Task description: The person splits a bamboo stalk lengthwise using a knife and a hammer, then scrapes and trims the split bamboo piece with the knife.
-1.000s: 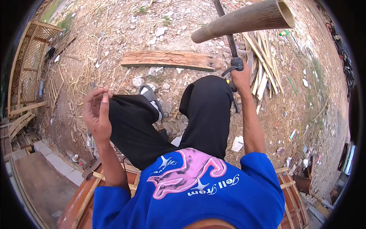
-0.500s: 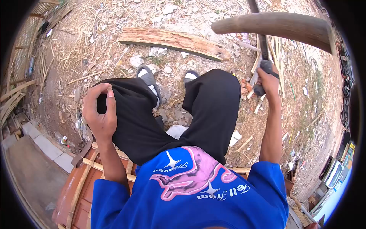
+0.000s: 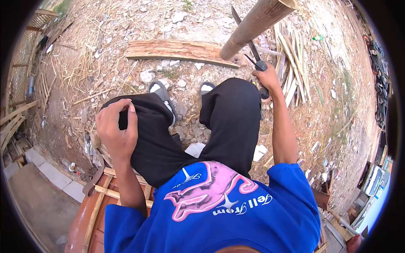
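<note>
My right hand [image 3: 267, 77] is wrapped round the black handle of a machete [image 3: 254, 51] beyond my right knee. The dark blade slants up and left and crosses a thick bamboo pole [image 3: 258, 26], showing on both sides of it. Whether the blade is stuck in the bamboo or only behind it, I cannot tell. The pole's lower end is at the right end of a weathered wooden plank [image 3: 173, 48] on the ground; its cut upper end leans right, towards the camera. By my left knee, my left hand [image 3: 114, 131] is closed in a loose pinch, with nothing visible in it.
Split bamboo strips [image 3: 295, 63] lie in a pile right of the machete. Stones, rubble and straw litter the ground round my sandals [image 3: 166, 95]. A brown wooden panel [image 3: 95, 219] with slats lies at the lower left, near concrete blocks [image 3: 55, 166].
My right hand has come left and slightly down with the machete. The bamboo pole has swung from lying nearly level to standing tilted at the plank's end. My left hand has hardly moved.
</note>
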A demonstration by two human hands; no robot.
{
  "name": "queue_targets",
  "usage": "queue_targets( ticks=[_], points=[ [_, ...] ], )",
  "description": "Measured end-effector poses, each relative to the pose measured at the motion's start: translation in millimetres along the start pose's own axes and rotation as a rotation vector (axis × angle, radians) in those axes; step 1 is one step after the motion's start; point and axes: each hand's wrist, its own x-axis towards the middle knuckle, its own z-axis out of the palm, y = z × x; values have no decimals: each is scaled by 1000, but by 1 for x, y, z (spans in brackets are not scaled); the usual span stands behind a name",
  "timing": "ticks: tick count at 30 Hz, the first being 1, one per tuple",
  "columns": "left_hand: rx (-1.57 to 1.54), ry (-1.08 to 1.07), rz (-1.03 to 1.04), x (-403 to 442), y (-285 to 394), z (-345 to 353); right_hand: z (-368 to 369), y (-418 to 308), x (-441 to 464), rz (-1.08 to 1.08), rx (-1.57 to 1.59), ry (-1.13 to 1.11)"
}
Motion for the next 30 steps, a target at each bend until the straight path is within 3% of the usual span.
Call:
queue_targets(
  ticks=[3,6,10,14,17,20,23,25,28,30],
  points=[
    [31,-35,-27,0,0,-1,-1,-20,-6,14,311,-121],
    [33,-2,-1,4,4,3,-19,-6,3,20,104,-157],
    [45,-10,-10,3,3,8,-17,31,3,-152,-126,58],
    [74,-39,11,6,8,10,-11,21,-23,-231,-185,121],
    [17,-111,-111,8,14,9,-10,29,-23,-244,-333,-13],
    [-268,-38,60,31,27,14,1,10,-36,-305,-311,-59],
    [-222,-86,481,82,60,29,28,19,-29,-315,-218,-1],
    [-251,-56,609,118,83,49,27,1,-40,-285,-226,-36],
    [-141,-101,749,151,89,87,38,4,-44,-240,-223,-61],
    [-201,-80,693,145,82,105,43,9,-42,-204,-221,-58]
  ],
)
